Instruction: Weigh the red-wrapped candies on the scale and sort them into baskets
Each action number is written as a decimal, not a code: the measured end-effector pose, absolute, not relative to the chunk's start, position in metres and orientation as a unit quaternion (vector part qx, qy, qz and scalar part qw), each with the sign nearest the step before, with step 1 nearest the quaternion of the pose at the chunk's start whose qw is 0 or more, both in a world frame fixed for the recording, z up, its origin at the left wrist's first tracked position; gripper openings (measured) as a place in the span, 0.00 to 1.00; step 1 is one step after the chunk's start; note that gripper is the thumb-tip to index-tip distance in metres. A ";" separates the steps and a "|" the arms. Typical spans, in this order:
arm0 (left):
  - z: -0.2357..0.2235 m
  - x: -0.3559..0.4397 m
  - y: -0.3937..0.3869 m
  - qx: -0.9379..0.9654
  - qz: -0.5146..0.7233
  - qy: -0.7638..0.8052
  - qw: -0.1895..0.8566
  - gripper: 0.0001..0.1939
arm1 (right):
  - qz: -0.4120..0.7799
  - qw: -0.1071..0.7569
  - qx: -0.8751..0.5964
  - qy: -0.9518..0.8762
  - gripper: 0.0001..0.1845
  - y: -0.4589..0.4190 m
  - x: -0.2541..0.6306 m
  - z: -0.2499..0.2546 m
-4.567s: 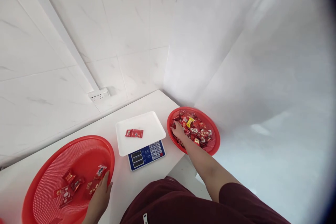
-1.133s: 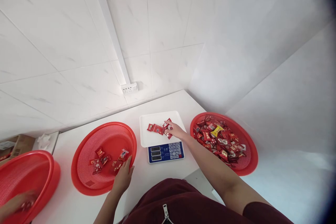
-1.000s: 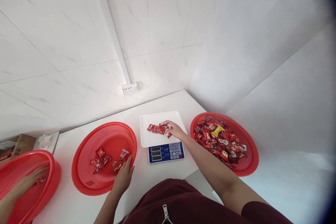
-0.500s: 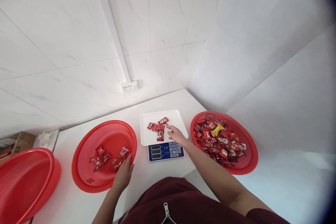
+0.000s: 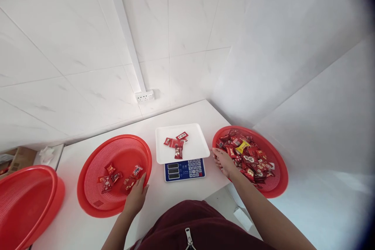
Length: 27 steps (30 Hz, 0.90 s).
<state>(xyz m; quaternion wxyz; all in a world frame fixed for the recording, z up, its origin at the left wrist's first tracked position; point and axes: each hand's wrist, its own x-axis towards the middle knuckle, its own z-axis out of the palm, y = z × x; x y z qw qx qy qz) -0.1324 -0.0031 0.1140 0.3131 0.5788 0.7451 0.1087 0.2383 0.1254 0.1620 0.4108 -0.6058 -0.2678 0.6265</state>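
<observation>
Left hand (image 5: 136,199) clasps the middle basket (image 5: 129,152); right hand (image 5: 225,163), loosely uncurled, is at the heaped basket (image 5: 281,170).

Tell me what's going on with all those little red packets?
Someone is at a white table with a scale. A few wrapped packets lie on its white tray. The left hand rests at the rim of the middle basket, which has a few more inside. The right hand is at the near edge of the right basket, which holds a big pile; I can't tell if that hand holds anything.
</observation>
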 end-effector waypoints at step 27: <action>0.110 -0.133 -0.001 0.583 0.111 0.746 0.302 0.28 | 0.681 0.431 -0.528 -0.266 0.19 0.127 0.248 0.149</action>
